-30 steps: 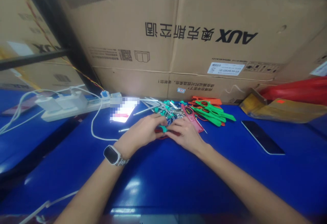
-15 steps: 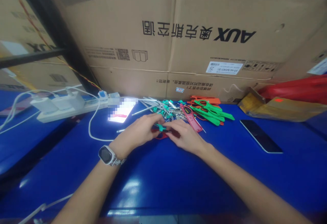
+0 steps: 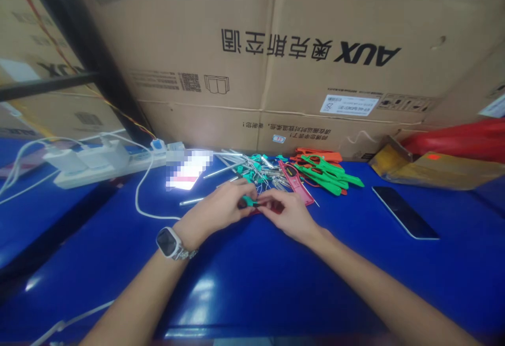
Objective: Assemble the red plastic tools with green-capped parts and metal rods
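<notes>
Both hands are working close together over the blue table (image 3: 244,283), fingertips nearly meeting. The left hand (image 3: 221,204) is pinching a small teal plastic piece (image 3: 248,200); that piece is sitting between the two hands, just in front of the pile. The right hand (image 3: 292,217) is bunching its fingers at the piece's dark end; can't tell whether it's gripping that end or just steadying it, fingers are blocking the view. Something red is showing under the fingers, shape mostly hidden.

Current state: the teal piece is being handled apart from the loose parts, and both hands are engaging at one spot, so I'm reading this as fine two-handed work. Can't confirm any fit or seating from this angle.

Around it: a pinkish-red plastic housing (image 3: 303,193) is lying just beyond the right hand. A tangle of teal parts, white wires and metal rods (image 3: 258,167) is lying behind the fingers. Bright green plastic housings (image 3: 333,180) are overlapping orange plastic pieces (image 3: 319,155) to the right. A lit phone (image 3: 189,171) is glowing beyond the left hand; a dark-screened phone (image 3: 404,212) is lying far right.
</notes>
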`<state>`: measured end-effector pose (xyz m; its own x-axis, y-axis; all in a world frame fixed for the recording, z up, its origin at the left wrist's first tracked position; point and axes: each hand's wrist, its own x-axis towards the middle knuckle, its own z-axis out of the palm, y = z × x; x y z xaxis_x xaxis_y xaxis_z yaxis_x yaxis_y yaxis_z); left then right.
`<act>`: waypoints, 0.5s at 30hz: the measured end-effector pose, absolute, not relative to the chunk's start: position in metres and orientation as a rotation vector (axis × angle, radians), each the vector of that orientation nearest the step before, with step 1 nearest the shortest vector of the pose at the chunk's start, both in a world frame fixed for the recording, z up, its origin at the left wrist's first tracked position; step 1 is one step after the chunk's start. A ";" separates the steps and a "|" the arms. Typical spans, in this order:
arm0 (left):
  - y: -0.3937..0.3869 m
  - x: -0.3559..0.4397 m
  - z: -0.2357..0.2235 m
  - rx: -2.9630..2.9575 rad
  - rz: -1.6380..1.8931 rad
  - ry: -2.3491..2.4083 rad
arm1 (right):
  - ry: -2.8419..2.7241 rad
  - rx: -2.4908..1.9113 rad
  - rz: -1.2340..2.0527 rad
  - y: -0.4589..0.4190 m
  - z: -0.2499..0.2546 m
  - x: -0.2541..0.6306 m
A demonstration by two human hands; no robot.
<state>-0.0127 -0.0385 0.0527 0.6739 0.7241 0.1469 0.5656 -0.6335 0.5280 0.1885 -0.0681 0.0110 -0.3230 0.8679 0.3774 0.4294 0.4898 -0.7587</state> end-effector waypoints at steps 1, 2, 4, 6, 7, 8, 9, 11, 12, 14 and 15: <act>-0.039 -0.012 0.052 2.454 0.483 1.005 | -1.918 -1.073 0.718 -0.068 0.011 0.188; -0.038 -0.011 0.051 2.464 0.484 1.005 | -1.897 -1.073 0.736 -0.068 0.011 0.187; -0.038 -0.011 0.051 2.475 0.494 1.000 | -1.857 -1.071 0.767 -0.068 0.010 0.186; -0.036 -0.013 0.051 2.471 0.517 0.989 | -1.820 -1.065 0.789 -0.068 0.010 0.187; -0.035 -0.014 0.052 2.468 0.532 0.979 | -1.812 -1.067 0.788 -0.067 0.012 0.188; -0.034 -0.016 0.052 2.467 0.547 0.967 | -1.820 -1.075 0.769 -0.067 0.014 0.190; -0.033 -0.017 0.052 2.470 0.561 0.960 | -1.849 -1.086 0.732 -0.067 0.016 0.193; -0.032 -0.020 0.053 2.480 0.573 0.967 | -1.969 -1.096 0.628 -0.067 0.022 0.199; -0.031 -0.022 0.053 2.484 0.567 0.977 | -2.045 -1.095 0.577 -0.066 0.024 0.202; -0.031 -0.023 0.053 2.480 0.529 1.000 | -2.174 -1.091 0.504 -0.065 0.026 0.206; -0.031 -0.023 0.052 2.473 0.506 1.009 | -2.216 -1.095 0.488 -0.064 0.025 0.207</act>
